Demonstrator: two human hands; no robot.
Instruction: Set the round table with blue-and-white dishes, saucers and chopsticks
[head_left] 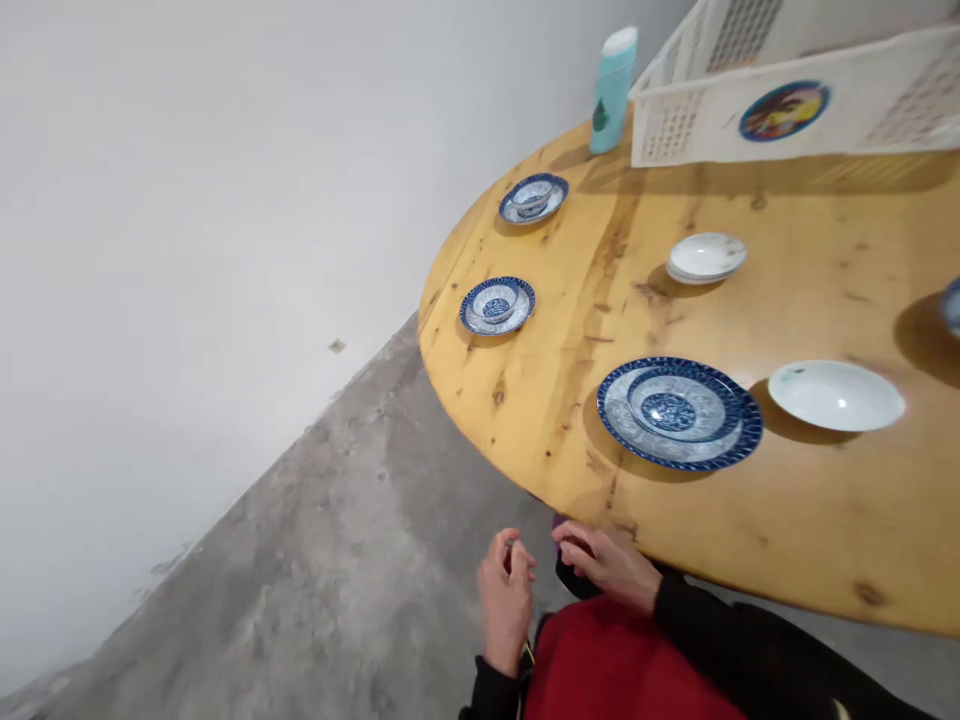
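Inside the near edge of the desk (pixel 795 520), the large plate (pixel 750 425) is placed forward-right of the nearer right grip (pixel 604 560), loosely curled, empty.

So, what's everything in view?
Table: one, yellowish wood, right
Basket: one, white, far side
Bottle: one, teal, left of basket
Patterned plates: three, blue and white, one near, two left
Small bowls: three, blue and white, one per plate
Stacked dishes: number unclear, white, central table
Larger bowl: one, white, beside near plate
Partial object: one, blue, right edge
Wall: one, white, left
Square: one, beige, low on wall
Floor: one, grey, below
Garment: one, red, bottom
Sleeves: two, black, forearms
Left hand: one, bare, bottom centre
Right hand: one, bare, by table edge
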